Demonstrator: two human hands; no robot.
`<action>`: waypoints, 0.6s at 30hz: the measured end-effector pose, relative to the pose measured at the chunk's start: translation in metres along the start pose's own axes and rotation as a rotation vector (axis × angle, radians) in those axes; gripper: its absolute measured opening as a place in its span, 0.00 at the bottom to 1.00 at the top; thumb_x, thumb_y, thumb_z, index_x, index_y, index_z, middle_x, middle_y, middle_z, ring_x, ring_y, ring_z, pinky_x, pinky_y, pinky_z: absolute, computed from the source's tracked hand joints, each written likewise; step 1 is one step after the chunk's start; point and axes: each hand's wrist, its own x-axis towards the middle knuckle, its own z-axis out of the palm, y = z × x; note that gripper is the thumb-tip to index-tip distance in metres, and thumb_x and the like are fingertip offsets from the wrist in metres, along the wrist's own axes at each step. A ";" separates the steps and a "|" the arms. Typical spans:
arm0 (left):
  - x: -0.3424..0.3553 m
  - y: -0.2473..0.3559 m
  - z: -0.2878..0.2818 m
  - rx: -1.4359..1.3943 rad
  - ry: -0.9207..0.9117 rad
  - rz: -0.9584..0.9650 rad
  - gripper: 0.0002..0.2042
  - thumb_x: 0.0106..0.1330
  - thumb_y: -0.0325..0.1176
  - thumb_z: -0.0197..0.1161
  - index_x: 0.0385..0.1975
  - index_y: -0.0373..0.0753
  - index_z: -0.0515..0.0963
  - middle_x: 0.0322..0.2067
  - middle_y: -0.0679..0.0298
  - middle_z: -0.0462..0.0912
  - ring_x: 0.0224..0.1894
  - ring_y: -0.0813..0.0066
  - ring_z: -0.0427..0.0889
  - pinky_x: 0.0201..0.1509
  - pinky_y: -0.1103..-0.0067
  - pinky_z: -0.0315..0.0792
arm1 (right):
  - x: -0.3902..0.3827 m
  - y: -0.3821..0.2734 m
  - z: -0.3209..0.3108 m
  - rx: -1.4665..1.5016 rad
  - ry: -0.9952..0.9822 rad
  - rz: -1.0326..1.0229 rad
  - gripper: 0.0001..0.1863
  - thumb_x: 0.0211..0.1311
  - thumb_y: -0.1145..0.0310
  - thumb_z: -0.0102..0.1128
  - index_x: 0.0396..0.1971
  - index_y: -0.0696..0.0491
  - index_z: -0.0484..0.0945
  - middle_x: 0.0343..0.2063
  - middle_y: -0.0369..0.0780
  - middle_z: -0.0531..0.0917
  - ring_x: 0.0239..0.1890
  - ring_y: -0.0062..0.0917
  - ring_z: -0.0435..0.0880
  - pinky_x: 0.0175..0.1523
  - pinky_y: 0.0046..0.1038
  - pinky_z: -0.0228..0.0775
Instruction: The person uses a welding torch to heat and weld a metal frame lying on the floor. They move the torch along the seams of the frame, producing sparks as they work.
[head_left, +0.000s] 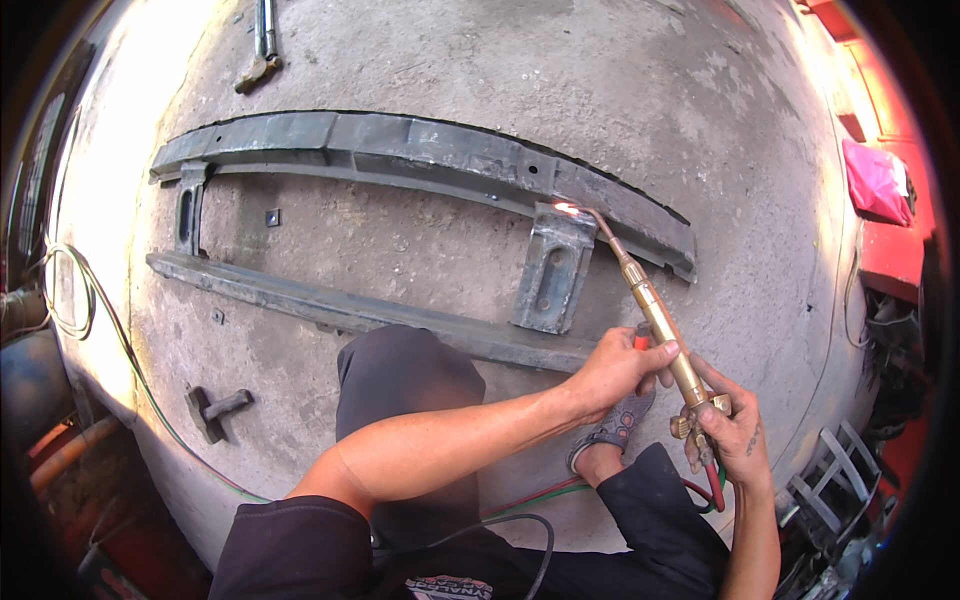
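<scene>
My right hand (pixel 735 425) is closed around the valve end of a brass gas torch (pixel 655 315), which slants up and left. A small flame (pixel 567 208) burns at its bent tip, against the top of a slotted steel bracket (pixel 553 275). That bracket meets a long grey curved metal beam (pixel 400 145). My left hand (pixel 620 370) is closed beside the torch, its thumb against the barrel. An orange-red object (pixel 641 340) pokes out of its fingers; the rest is hidden. Nearer my knee, a second beam (pixel 350 305) runs below the first.
A hammer (pixel 212 410) lies at the left on the concrete floor (pixel 640 70); another hammer (pixel 258 72) is at the far left. A small square metal piece (pixel 272 217) sits between the beams. Hoses (pixel 130 335) cross the left floor. A pink bag (pixel 875 180) is at the right.
</scene>
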 end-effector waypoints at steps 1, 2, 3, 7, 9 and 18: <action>0.000 0.000 0.000 -0.003 -0.002 0.001 0.11 0.77 0.37 0.64 0.44 0.34 0.82 0.30 0.64 0.83 0.26 0.82 0.73 0.30 0.80 0.67 | 0.000 0.001 -0.001 -0.002 -0.002 -0.007 0.47 0.62 0.49 0.73 0.73 0.62 0.66 0.25 0.45 0.85 0.15 0.22 0.81 0.18 0.23 0.70; 0.000 0.000 0.000 -0.005 -0.004 0.003 0.11 0.77 0.37 0.64 0.44 0.34 0.82 0.30 0.64 0.83 0.27 0.82 0.73 0.30 0.80 0.68 | 0.000 0.001 0.000 -0.002 0.002 -0.006 0.47 0.62 0.49 0.74 0.73 0.62 0.66 0.25 0.44 0.85 0.15 0.22 0.81 0.18 0.23 0.70; -0.001 0.000 0.000 -0.003 -0.006 0.001 0.11 0.77 0.37 0.64 0.44 0.34 0.82 0.30 0.64 0.83 0.27 0.82 0.73 0.30 0.81 0.68 | 0.000 0.001 0.000 -0.001 0.007 -0.005 0.47 0.62 0.49 0.74 0.73 0.62 0.67 0.25 0.44 0.85 0.15 0.22 0.81 0.18 0.23 0.70; 0.000 -0.001 0.000 0.001 -0.009 -0.003 0.11 0.78 0.37 0.64 0.45 0.34 0.83 0.30 0.64 0.83 0.27 0.82 0.73 0.31 0.81 0.68 | -0.001 0.000 0.002 0.002 0.017 0.005 0.46 0.62 0.50 0.73 0.73 0.62 0.67 0.24 0.44 0.85 0.15 0.22 0.81 0.18 0.23 0.70; 0.000 -0.002 0.000 0.004 -0.012 -0.003 0.11 0.78 0.38 0.63 0.45 0.34 0.83 0.30 0.65 0.83 0.27 0.82 0.73 0.31 0.81 0.68 | -0.001 -0.001 0.003 0.001 0.021 0.010 0.45 0.62 0.51 0.73 0.73 0.63 0.67 0.24 0.44 0.85 0.15 0.22 0.81 0.18 0.23 0.70; 0.000 -0.002 -0.001 0.013 -0.009 0.007 0.11 0.78 0.37 0.63 0.45 0.34 0.83 0.30 0.65 0.83 0.27 0.82 0.73 0.30 0.81 0.67 | -0.001 -0.001 0.003 -0.013 0.020 0.014 0.44 0.63 0.55 0.71 0.73 0.64 0.66 0.25 0.45 0.85 0.15 0.22 0.81 0.17 0.23 0.70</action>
